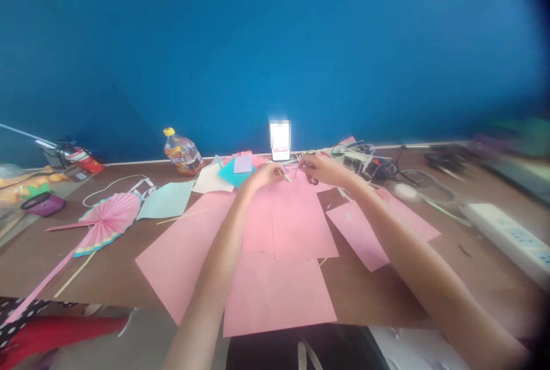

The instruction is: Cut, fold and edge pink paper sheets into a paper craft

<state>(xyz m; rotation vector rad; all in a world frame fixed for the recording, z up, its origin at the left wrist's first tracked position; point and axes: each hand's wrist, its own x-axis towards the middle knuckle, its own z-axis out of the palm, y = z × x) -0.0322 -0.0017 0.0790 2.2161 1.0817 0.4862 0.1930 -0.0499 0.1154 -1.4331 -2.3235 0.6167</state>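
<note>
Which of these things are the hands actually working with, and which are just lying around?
In use: left hand, right hand, thin stick, pink paper sheets.
Lying about: bottle, folded paper fan, power strip, tangled cables.

Flat pink paper sheets (296,227) under both forearms block nothing. Just beyond the right hand (320,168) lies a tangle of black cables and tools (378,168); beyond the left hand (266,175) stand a teal paper square (230,174) and a lit white phone (280,140).

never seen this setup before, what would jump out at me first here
Pink paper sheets cover the middle of the brown table, and both arms stretch over them to the far edge, where the left hand and right hand meet over something small that cannot be made out. A folded pink paper fan lies to the left, and a tilted drink bottle rests against the deep blue wall.
</note>
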